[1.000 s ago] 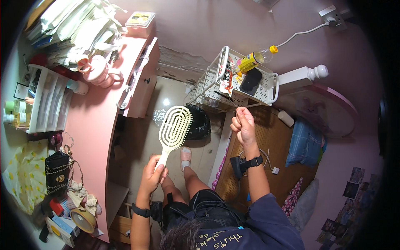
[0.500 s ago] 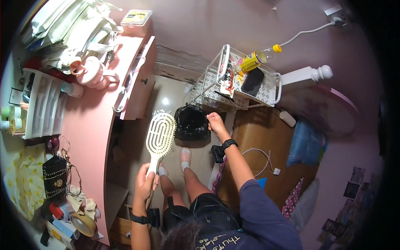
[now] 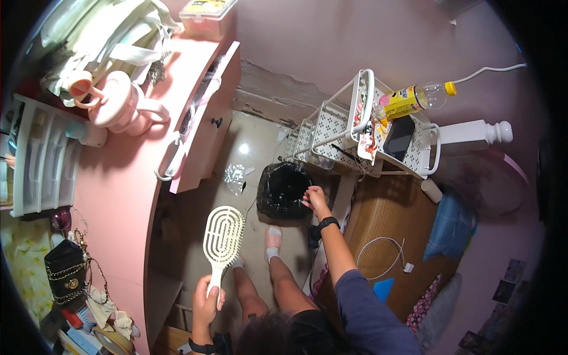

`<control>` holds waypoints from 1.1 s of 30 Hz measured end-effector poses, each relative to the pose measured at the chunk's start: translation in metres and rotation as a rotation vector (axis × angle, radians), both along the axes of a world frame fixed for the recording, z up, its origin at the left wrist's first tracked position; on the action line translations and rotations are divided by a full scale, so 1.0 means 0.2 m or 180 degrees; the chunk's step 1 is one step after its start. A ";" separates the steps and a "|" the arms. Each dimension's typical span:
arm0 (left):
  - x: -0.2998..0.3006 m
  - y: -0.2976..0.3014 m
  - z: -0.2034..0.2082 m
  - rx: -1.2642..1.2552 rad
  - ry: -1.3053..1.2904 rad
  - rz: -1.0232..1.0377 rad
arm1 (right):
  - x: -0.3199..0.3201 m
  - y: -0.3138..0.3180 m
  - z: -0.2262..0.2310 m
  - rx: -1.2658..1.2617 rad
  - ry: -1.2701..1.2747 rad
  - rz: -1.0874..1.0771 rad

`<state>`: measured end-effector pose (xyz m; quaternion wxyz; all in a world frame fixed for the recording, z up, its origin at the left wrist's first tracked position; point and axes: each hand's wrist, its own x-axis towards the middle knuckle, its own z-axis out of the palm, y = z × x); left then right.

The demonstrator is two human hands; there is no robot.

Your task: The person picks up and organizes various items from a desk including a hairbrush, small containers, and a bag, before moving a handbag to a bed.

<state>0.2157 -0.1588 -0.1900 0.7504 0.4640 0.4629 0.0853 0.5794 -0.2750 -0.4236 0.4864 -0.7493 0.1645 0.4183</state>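
Observation:
My left hand (image 3: 207, 300) is closed around the handle of a pale cream vented hairbrush (image 3: 222, 238). The brush stands upright with its slotted back toward me and its bristles pointing right. My right hand (image 3: 316, 201) hangs over the right rim of a bin lined with a black plastic bag (image 3: 273, 204). Its fingers are loosely bent and a little apart, and I see nothing between them. The inside of the bag is too dark to make out.
To the left runs a pink desk (image 3: 115, 195) with a pulled-out drawer (image 3: 207, 118). A white trolley (image 3: 423, 145) holding a yellow-capped bottle (image 3: 414, 99) stands right of the bin. Clear plastic wrapping (image 3: 235, 177) lies on the floor. A mat-covered bed (image 3: 378, 222) is at the right.
My view has shifted, so the desk and trolley appear moved. My right hand has come down over the bin and its fingers have loosened. The hairbrush sits lower, still in my left hand.

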 end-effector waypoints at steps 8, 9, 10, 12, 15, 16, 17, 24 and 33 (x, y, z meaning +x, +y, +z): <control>0.01 0.00 -0.02 -0.0072 -0.0001 0.0082 | 0.03 -0.03 0.01 -0.0223 0.0322 0.0005; 0.01 0.01 -0.02 -0.0082 -0.0010 0.0076 | 0.06 -0.04 0.01 -0.0159 0.0424 -0.0083; 0.01 0.01 -0.02 -0.0144 -0.0040 0.0118 | 0.06 -0.04 0.01 -0.0086 0.0545 -0.0159; 0.00 0.01 -0.02 -0.0208 -0.0066 0.0160 | 0.07 -0.04 0.04 -0.0027 0.0609 -0.0098; -0.01 0.01 -0.02 -0.0194 -0.0032 0.0175 | 0.03 0.02 0.12 -0.0137 0.0589 -0.0166; -0.01 0.01 -0.02 -0.0210 -0.0045 0.0180 | 0.02 0.02 0.13 -0.0069 0.0586 -0.0194; -0.01 0.01 -0.02 -0.0225 -0.0056 0.0187 | 0.02 0.02 0.14 -0.0001 0.0586 -0.0219; 0.00 0.00 -0.05 -0.0241 -0.0171 0.0132 | 0.04 -0.07 0.00 -0.0083 0.0180 0.0196; 0.03 -0.01 -0.05 -0.0311 -0.0129 0.0015 | -0.02 -0.20 -0.04 0.0078 -0.1314 0.1417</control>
